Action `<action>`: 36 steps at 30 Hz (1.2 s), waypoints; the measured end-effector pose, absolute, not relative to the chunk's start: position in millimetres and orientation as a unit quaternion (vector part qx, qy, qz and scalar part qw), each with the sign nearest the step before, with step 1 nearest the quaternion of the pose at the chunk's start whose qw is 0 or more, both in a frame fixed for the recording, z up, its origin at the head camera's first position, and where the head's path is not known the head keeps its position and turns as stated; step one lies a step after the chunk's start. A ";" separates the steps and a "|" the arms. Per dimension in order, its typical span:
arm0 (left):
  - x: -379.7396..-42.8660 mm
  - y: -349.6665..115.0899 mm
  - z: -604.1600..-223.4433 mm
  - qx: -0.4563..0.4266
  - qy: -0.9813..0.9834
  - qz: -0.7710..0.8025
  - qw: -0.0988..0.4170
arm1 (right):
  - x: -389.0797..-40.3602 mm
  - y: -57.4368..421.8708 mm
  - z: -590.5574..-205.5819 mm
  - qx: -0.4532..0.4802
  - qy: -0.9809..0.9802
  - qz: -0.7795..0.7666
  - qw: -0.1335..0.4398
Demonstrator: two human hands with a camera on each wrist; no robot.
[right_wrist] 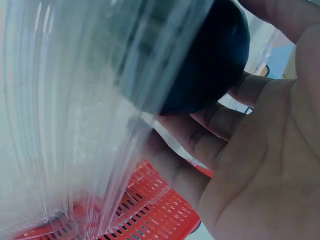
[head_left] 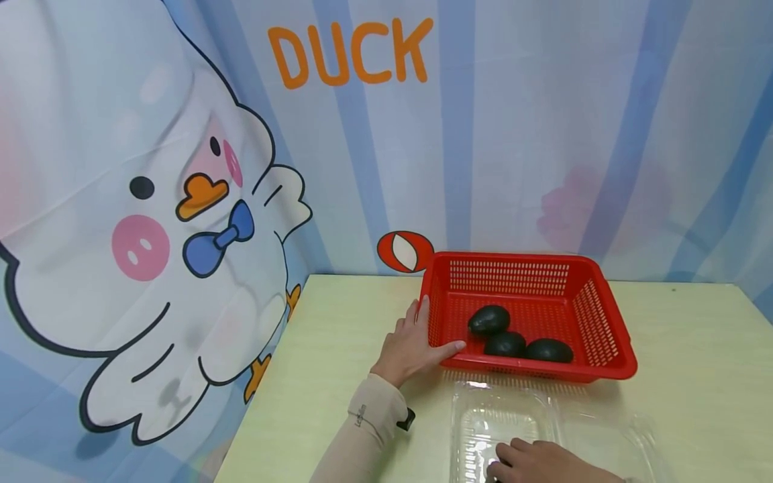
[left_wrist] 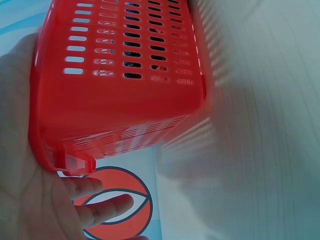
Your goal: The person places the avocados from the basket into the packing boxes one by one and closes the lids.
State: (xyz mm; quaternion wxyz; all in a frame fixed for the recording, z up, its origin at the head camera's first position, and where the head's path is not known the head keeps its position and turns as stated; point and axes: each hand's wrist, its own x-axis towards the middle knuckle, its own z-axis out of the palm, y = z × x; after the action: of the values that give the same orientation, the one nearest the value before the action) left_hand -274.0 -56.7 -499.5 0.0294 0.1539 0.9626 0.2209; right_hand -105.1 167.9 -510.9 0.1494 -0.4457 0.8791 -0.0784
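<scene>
My left hand [head_left: 410, 349] rests on the near left corner of a red plastic basket [head_left: 619, 329], its thumb over the front rim and its fingers reaching along the left side. In the left wrist view those fingers [left_wrist: 107, 209] extend straight past the rim. Inside the basket lie three dark avocados, one [head_left: 489, 320] behind the other two [head_left: 506, 344] [head_left: 549, 350]. Over a clear plastic clamshell box [head_left: 460, 409] in front of the basket, my right hand [head_left: 540, 463] holds another dark avocado [right_wrist: 215, 60]. The hand hides that avocado in the head view.
The box's clear lid [head_left: 604, 436] lies folded out to the right on the pale table [head_left: 694, 376]. A curtain [head_left: 513, 134] with a duck print hangs right behind the table and along its left side.
</scene>
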 end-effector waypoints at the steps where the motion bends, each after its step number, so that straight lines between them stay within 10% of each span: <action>1: -273.9 -56.6 -499.3 0.154 0.963 0.220 0.030 | -105.7 168.0 -509.7 -0.445 0.879 -0.078 0.153; 25: -273.9 -57.3 -497.3 0.154 0.964 0.216 0.032 | -118.7 170.4 -458.8 -0.332 0.914 -0.110 0.207; 36: -274.3 -57.2 -499.9 0.155 0.963 0.220 0.031 | -155.7 179.4 -409.8 -0.339 0.932 -0.078 0.099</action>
State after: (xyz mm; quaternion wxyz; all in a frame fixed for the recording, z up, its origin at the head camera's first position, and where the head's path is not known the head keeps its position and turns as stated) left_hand -274.3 -57.2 -499.9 0.0308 0.1553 0.9625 0.2202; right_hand -155.7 179.4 -409.8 0.0986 -0.3389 0.9324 -0.0783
